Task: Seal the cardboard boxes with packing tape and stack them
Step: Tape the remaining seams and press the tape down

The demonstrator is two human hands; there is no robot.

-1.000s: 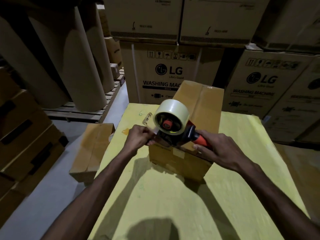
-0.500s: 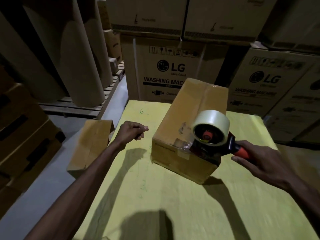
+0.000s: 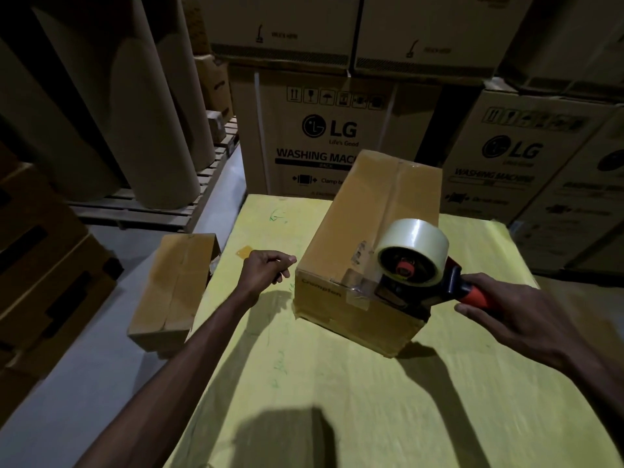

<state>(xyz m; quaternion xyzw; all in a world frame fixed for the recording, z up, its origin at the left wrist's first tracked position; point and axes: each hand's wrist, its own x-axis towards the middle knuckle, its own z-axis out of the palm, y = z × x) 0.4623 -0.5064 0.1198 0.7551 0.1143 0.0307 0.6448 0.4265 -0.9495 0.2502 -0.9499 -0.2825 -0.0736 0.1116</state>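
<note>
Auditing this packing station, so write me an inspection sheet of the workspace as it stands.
Surface: yellow-covered table, green scribbles on it.
Job's things: cardboard box lying on the table, clear tape over its near top edge; tape dispenser resting at that edge; second box lower down, beside the table's left side.
Clutter: small tape scrap on the table's left part.
Hands: right hand grips the dispenser's orange handle; left hand loosely curled, holding nothing, apart from the box.
Cables: nothing seen.
Surroundings: LG washing machine cartons stacked behind; brown paper rolls standing on a wooden pallet.
</note>
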